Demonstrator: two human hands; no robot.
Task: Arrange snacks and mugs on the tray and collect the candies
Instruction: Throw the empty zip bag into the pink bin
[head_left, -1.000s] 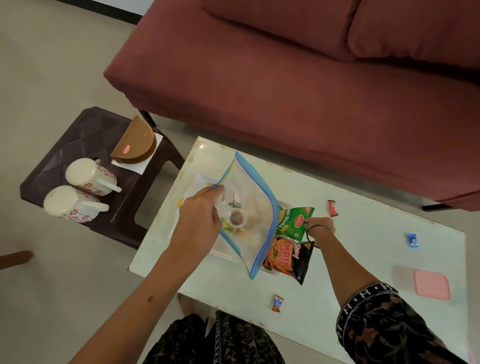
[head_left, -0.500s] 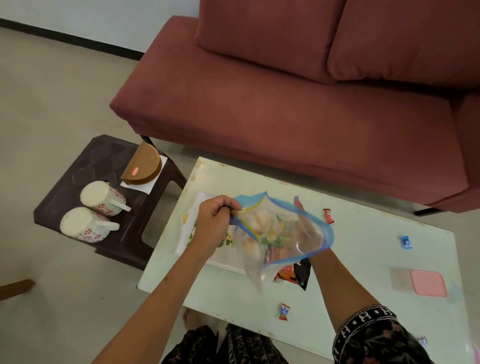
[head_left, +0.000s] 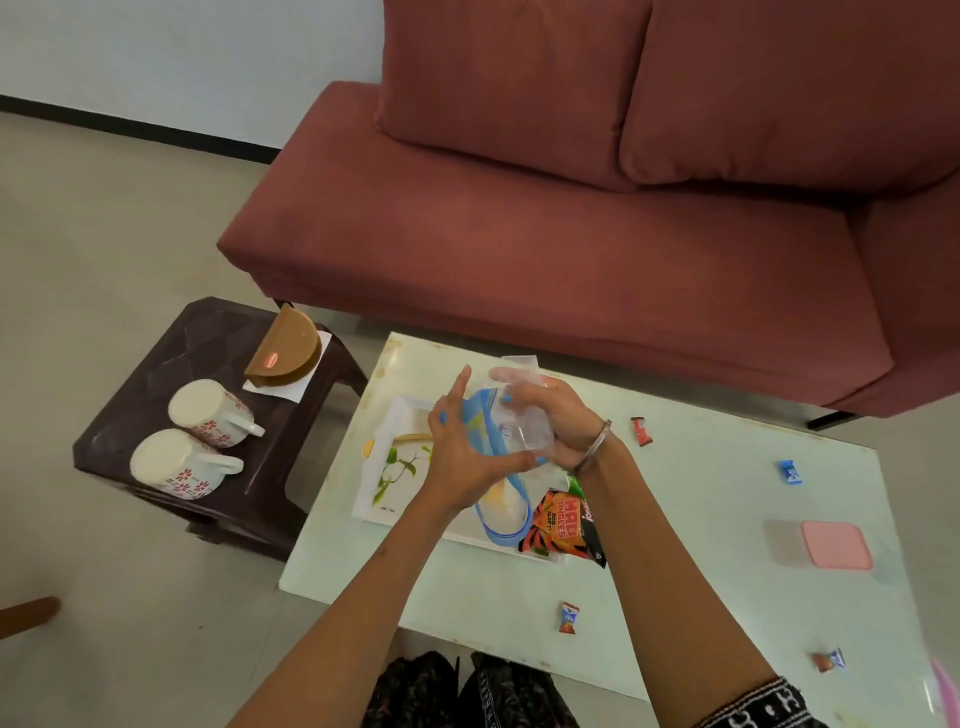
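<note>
Above the white tray (head_left: 400, 415) with a green leaf print, both hands hold a clear zip bag (head_left: 519, 415) with a blue rim. My left hand (head_left: 462, 452) presses the bag's near side and my right hand (head_left: 550, 421) cups its far side. An orange and black snack packet (head_left: 563, 525) lies on the tray's right end; a green packet is mostly hidden behind my right wrist. Wrapped candies lie loose on the table: a red one (head_left: 641, 431), a blue one (head_left: 790, 472), an orange one (head_left: 569, 617) and another (head_left: 828, 661) near the front right. Two white floral mugs (head_left: 208, 413) (head_left: 174, 462) lie on their sides on the dark stool.
The pale green table (head_left: 701, 519) stands before a maroon sofa (head_left: 571, 234). A pink-lidded box (head_left: 836, 545) sits at the table's right. The dark stool (head_left: 171, 364) on the left also bears a brown semicircular holder (head_left: 285, 345) on a white napkin.
The bag was held open by my left hand with my right hand inside it. Now both hands close around the bag higher above the tray, and the view has tilted up.
</note>
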